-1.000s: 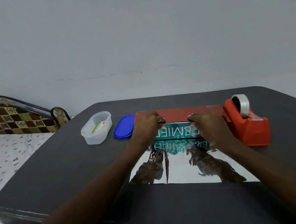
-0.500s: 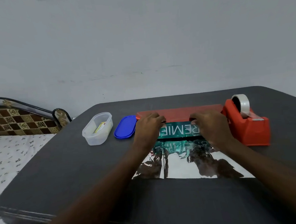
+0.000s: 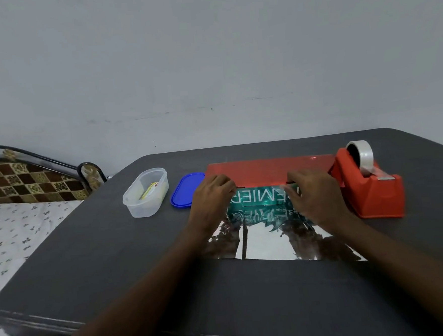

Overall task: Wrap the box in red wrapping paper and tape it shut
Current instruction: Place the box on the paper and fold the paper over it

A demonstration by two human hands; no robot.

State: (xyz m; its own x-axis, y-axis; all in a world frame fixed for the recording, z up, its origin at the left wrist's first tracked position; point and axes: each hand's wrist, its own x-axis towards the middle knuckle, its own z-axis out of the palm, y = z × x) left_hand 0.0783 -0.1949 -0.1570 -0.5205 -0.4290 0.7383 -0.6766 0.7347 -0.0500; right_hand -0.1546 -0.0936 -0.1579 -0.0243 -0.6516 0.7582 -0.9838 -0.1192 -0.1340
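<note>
Dark grey surface against a pale wall: at far left a clear plastic tub and a blue lid, then the left hand and right hand resting on a teal box. Curled fingers pinch the red wrapping paper over its far edge; the silver underside lies nearer. Thin, slippery foil probably creases easily, so hold its edge; a red tape dispenser stands right.

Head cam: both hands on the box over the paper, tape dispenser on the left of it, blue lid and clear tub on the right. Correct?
Not quite: the sides are swapped. In the head view the tape dispenser sits right of the box, and the blue lid and clear tub sit left. Both the left hand and right hand are on the box, over the paper.
</note>
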